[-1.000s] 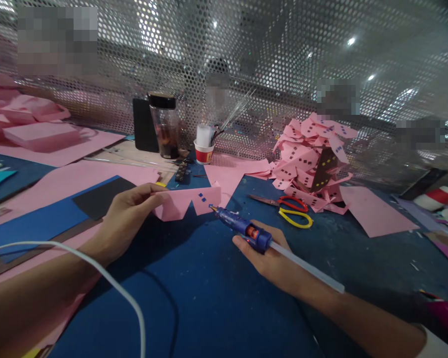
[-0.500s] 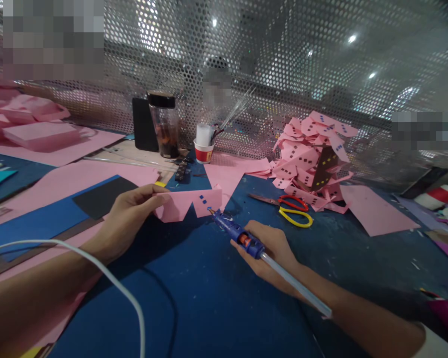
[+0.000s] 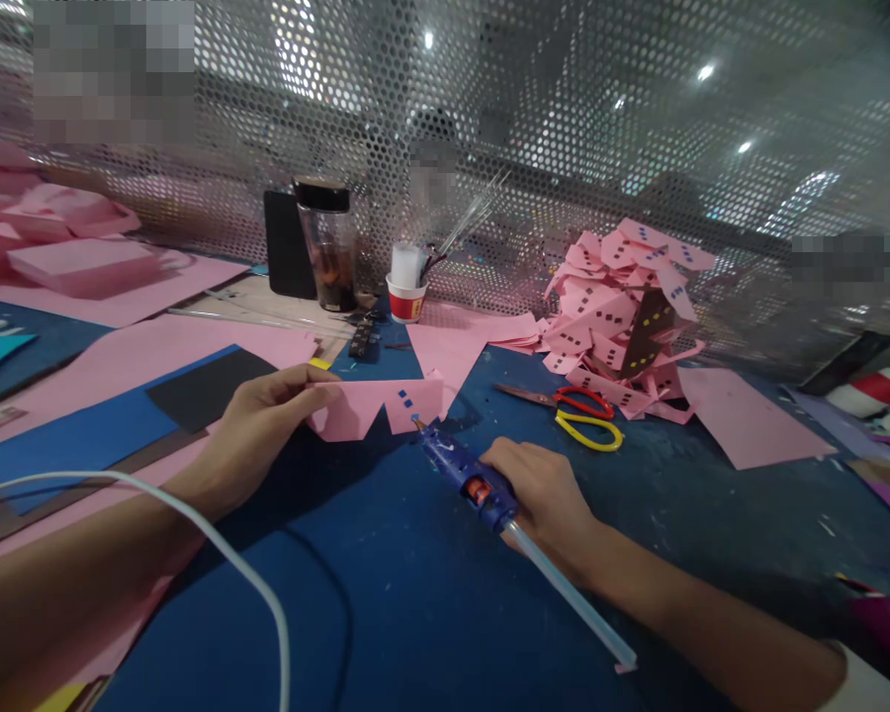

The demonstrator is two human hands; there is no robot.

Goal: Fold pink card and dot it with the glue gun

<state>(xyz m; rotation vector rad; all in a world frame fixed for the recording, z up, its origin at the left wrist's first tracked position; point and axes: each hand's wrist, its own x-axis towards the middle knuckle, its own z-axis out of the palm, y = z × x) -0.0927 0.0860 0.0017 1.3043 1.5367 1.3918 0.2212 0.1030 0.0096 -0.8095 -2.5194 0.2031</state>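
Note:
Between thumb and fingers, my left hand pinches the left end of a notched pink paper piece, held just above the blue table. A short row of small dark blue squares marks the paper's right part. Wrapped round a blue hot glue gun is my right hand, its fingers partly hidden behind the gun. The nozzle is at the lowest blue square; whether it touches I cannot tell. A clear glue stick sticks out of the gun's back end.
Red-and-yellow scissors lie right of the paper. Behind stands a heap of pink dotted pieces. A dark-lidded bottle and a paper cup stand near the perforated metal wall. A white cable crosses my left forearm.
The glue gun has tilted, its back end swinging down and left, while the nozzle stays near the blue squares. My left hand and the pink paper have barely moved.

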